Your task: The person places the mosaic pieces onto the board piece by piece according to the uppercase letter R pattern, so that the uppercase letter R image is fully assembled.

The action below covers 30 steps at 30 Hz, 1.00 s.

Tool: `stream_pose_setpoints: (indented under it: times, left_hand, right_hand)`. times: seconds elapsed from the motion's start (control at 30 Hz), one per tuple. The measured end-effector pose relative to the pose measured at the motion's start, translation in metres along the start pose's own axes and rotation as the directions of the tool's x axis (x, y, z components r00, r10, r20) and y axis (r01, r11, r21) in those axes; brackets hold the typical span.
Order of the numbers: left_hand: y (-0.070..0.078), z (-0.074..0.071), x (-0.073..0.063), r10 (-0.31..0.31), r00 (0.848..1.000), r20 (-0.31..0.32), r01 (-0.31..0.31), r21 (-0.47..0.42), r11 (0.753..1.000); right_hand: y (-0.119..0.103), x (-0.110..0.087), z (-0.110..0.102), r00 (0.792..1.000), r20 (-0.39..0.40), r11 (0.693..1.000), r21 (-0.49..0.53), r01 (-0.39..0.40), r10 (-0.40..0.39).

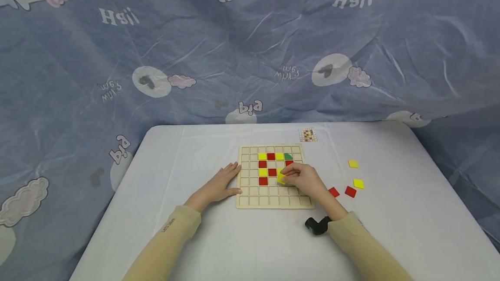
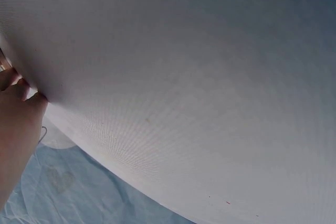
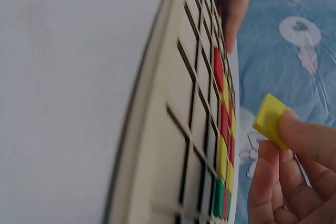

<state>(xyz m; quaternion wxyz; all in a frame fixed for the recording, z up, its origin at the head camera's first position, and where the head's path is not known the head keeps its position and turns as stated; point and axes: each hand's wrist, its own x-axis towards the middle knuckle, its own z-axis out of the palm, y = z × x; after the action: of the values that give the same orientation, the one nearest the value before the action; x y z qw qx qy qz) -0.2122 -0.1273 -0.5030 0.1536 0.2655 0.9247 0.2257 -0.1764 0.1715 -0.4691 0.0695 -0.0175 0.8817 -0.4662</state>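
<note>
A wooden grid board point(image 1: 250, 200) lies on the white table, with red, yellow and green square tiles in several of its cells. My right hand point(image 1: 306, 179) is above the board's right half and pinches a yellow tile point(image 3: 270, 116) between thumb and fingers. In the right wrist view that tile is tilted and apart from the board. My left hand point(image 1: 218, 184) rests at the board's left edge, fingers extended and touching it. Only part of this hand point(image 2: 18, 124) shows in the left wrist view. The right hand hides some cells on the board's right side.
To the right of the board lie loose yellow tiles point(image 1: 353, 164) and red tiles point(image 1: 350, 191). A small printed pattern card point(image 1: 308, 135) lies behind the board. Near the right sleeve is a black curved object point(image 1: 317, 226). A patterned blue cloth point(image 1: 218, 47) hangs behind the table.
</note>
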Motion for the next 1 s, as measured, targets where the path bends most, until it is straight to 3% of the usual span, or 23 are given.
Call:
stream_pose_setpoints:
  times: [0.23, 0.4, 0.63, 1.0]
  left_hand:
    - [-0.003, 0.001, 0.002, -0.009, 1.0, 0.004, 0.009, -0.001, 1.0]
    - [-0.005, 0.002, 0.003, -0.02, 1.0, 0.013, 0.02, 0.004, 1.0]
    - [-0.006, 0.003, 0.005, -0.02, 1.0, 0.013, 0.019, 0.019, 1.0]
    - [-0.003, 0.0, 0.003, -0.029, 0.999, 0.026, 0.029, 0.002, 1.0]
  right_hand:
    - [-0.01, 0.003, 0.036, 0.999, 0.033, 0.999, 0.002, 0.035, -0.035]
    - [-0.016, 0.002, 0.051, 0.997, 0.049, 0.996, -0.059, 0.062, -0.059]
    - [-0.021, 0.001, 0.055, 0.998, 0.045, 0.99, -0.137, 0.043, -0.037]
    - [-0.016, 0.003, 0.061, 0.994, 0.048, 0.973, -0.205, 0.106, -0.099]
